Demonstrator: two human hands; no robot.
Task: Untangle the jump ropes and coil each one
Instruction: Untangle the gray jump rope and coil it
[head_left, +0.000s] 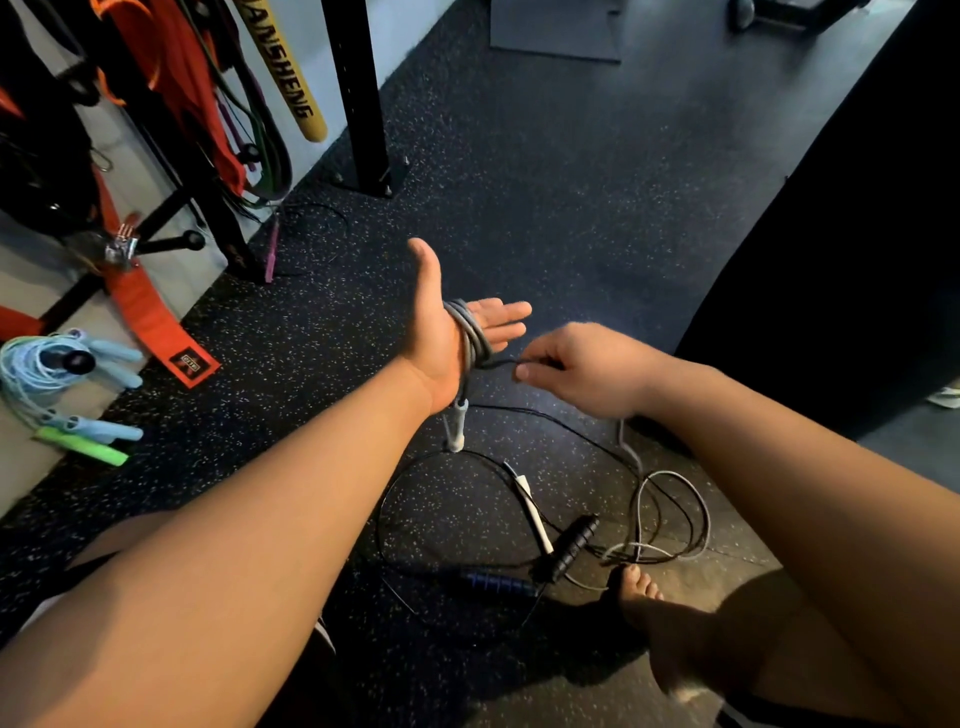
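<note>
Grey rope (471, 339) is lying coiled around the left grip (439, 325), whose fingers are extending straight and wide; the right grip (576, 369) is pinching the rope's free length just beside the coil, above tangled ropes (571, 543) lying on the floor (571, 208).

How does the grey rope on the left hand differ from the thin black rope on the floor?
The grey rope is wound in tight loops round the left hand; the black rope sprawls loose on the floor. The grey rope looks thicker than the black rope. The grey rope's pale handle hangs below the wrist; the black rope's dark handle lies flat. Both are jump ropes.
</note>
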